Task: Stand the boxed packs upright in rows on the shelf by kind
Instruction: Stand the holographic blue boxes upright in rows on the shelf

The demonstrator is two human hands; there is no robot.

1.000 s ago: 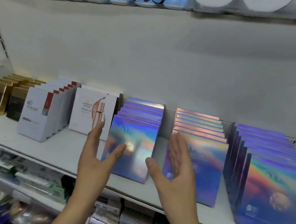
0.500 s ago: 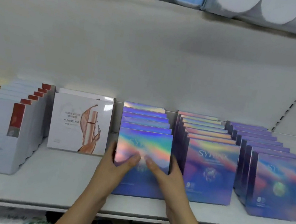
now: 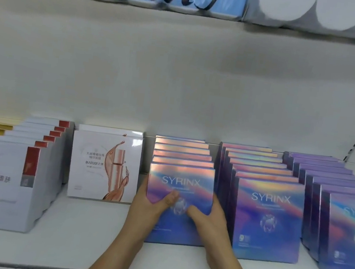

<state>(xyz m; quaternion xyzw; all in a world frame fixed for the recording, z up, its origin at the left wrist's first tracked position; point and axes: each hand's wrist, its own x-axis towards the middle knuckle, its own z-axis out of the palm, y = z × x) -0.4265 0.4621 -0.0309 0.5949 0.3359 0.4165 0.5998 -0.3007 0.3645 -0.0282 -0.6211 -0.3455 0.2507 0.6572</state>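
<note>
At frame centre, the left hand (image 3: 147, 208) and right hand (image 3: 209, 221) clasp the front SYRINX box (image 3: 181, 180) by its sides, thumbs across its iridescent blue-pink face. It stands upright on the shelf (image 3: 89, 249).

The front box (image 3: 181, 180) between left hand (image 3: 146, 209) and right hand (image 3: 210, 220) is glossy card with rainbow foil. The purple boxes (image 3: 268, 214) right of them shine the same. The white box (image 3: 105, 163) left of them looks smooth, slightly glossy; the shelf (image 3: 89, 247) is matt white
</note>
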